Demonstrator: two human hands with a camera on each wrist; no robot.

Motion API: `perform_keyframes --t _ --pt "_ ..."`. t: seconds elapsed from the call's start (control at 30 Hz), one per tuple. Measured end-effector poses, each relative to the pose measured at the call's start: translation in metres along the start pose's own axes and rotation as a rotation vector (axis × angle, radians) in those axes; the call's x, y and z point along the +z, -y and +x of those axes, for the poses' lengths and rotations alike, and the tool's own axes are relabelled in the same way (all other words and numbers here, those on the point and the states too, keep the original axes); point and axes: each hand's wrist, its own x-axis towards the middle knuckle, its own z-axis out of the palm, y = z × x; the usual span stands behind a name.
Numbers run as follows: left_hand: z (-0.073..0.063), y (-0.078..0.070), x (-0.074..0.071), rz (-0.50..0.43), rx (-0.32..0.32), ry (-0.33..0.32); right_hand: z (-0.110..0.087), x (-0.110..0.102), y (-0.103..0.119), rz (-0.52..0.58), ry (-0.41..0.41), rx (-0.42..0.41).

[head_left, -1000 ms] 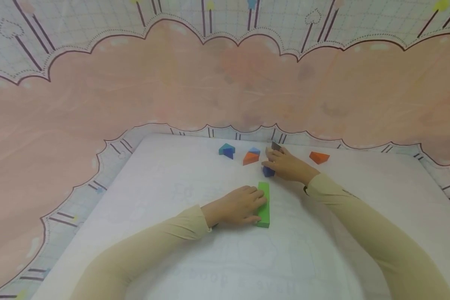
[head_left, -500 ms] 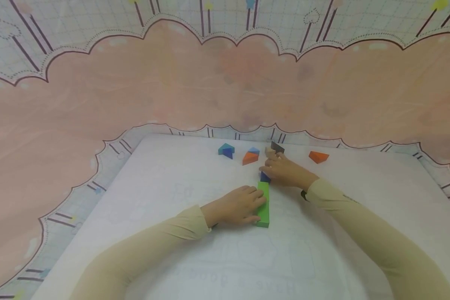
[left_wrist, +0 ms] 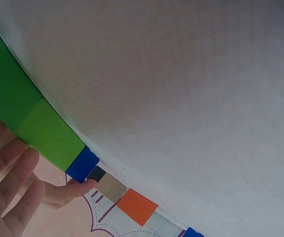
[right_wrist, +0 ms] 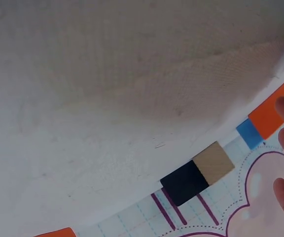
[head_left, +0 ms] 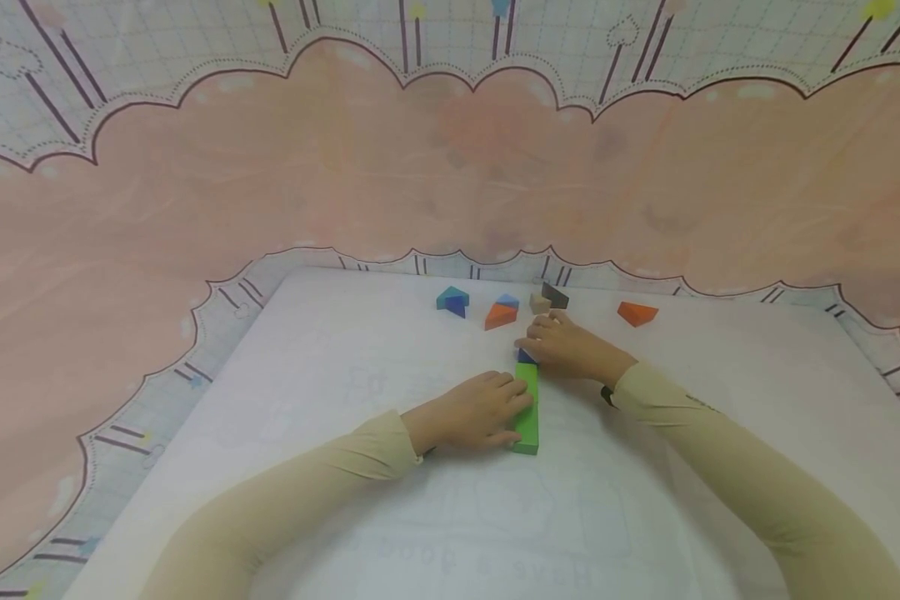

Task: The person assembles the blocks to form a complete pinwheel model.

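Evidently, from the head view, a row of green blocks point(head_left: 527, 429) is laid lengthwise on the white counter point(head_left: 330, 517), with the left hand point(head_left: 476, 414) placed against its left side and partly over its top. At its far end a dark blue block point(head_left: 525, 357) is largely covered by the right hand point(head_left: 570, 343); whether it is pinched or merely touched cannot be told, as the thumb is hidden. Farther back, a teal block point(head_left: 452, 296), an orange piece point(head_left: 499, 315), a wood-coloured block point(head_left: 539, 304) and a black block point(head_left: 557, 296) are seen, with another orange piece point(head_left: 637, 313) set apart to the right. In the left wrist view, the row is shown as two shades of green joined end to end, with the blue block against the lighter end; the left fingers are held nearly straight and slightly apart, their tips at the green edge. By their look the blocks can be judged light, stiff, fairly smooth and hardly fragile; they are probably best taken by opposite long sides, low down, so that the joints are not disturbed. In the right wrist view, three right fingertips are seen spread apart, while no grip on the blue block is shown.
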Motion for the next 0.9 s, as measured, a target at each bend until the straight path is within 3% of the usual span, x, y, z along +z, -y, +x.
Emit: perform_keyframes --t 0.3,0.67,0.9 --pt "0.0014 0.0003 0.0018 0.026 0.007 -0.008 -0.0005 -0.0015 0.0022 -0.017 0.023 -0.002" --pt "0.0024 0.0011 0.0039 0.021 0.009 -0.014 -0.0021 -0.0019 0.0032 -0.018 -0.032 -0.032" --pt "0.0024 0.0013 0.0043 0.020 0.002 -0.004 -0.0014 -0.0012 0.0026 -0.010 0.007 -0.009"
